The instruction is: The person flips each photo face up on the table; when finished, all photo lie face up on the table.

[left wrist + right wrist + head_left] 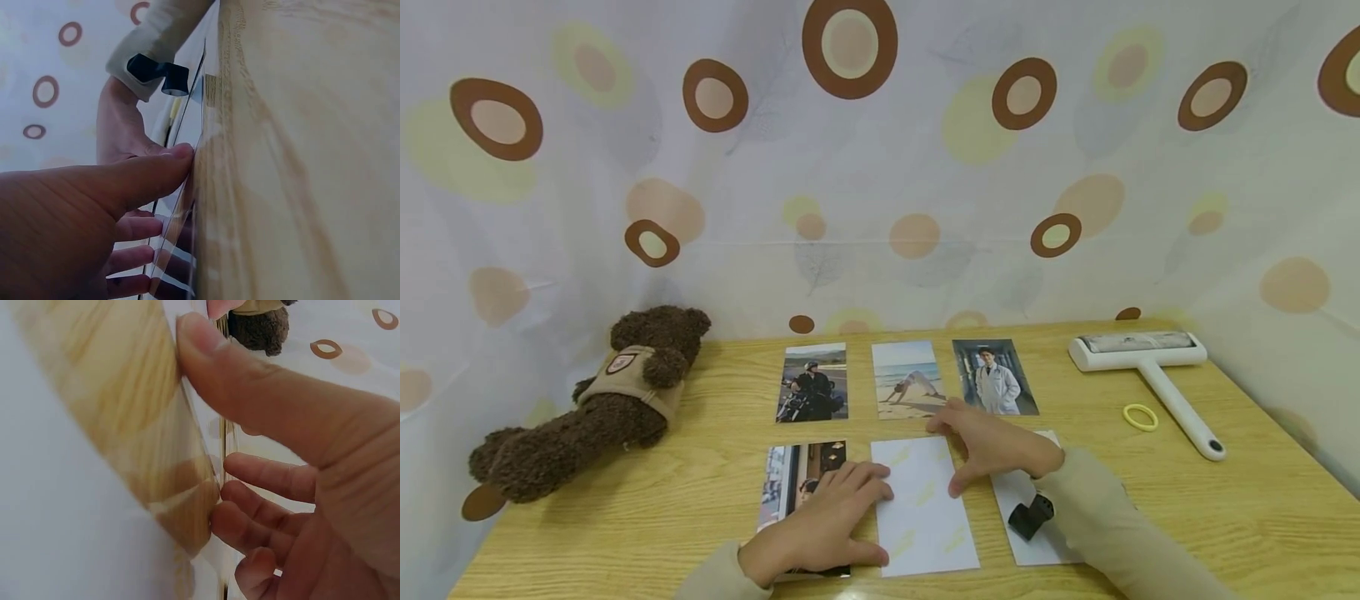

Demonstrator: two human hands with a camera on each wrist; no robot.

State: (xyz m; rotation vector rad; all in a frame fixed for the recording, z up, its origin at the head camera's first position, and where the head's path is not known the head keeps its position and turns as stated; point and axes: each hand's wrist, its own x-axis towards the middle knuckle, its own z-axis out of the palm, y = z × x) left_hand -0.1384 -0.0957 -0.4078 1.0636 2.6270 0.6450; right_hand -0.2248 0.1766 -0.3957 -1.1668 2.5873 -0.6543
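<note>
A white card (925, 508) with faint yellow marks lies flat in the middle of the front row. My left hand (831, 521) rests at its left edge, over part of a photo card (790, 475), thumb and fingers spread. At the card's right edge is my right hand (992, 446), its thumb beside the edge and its fingertips near the top right corner. Another white card (1026, 517) lies partly under my right wrist. Behind are photos of a motorcyclist (812, 383), a beach pose (904, 379) and a person in a white coat (997, 379).
A brown teddy bear (617, 400) lies at the left of the wooden table (700, 500). On the right are a white lint roller (1172, 392) and a yellow ring (1140, 417). A patterned curtain (865, 175) hangs behind the table.
</note>
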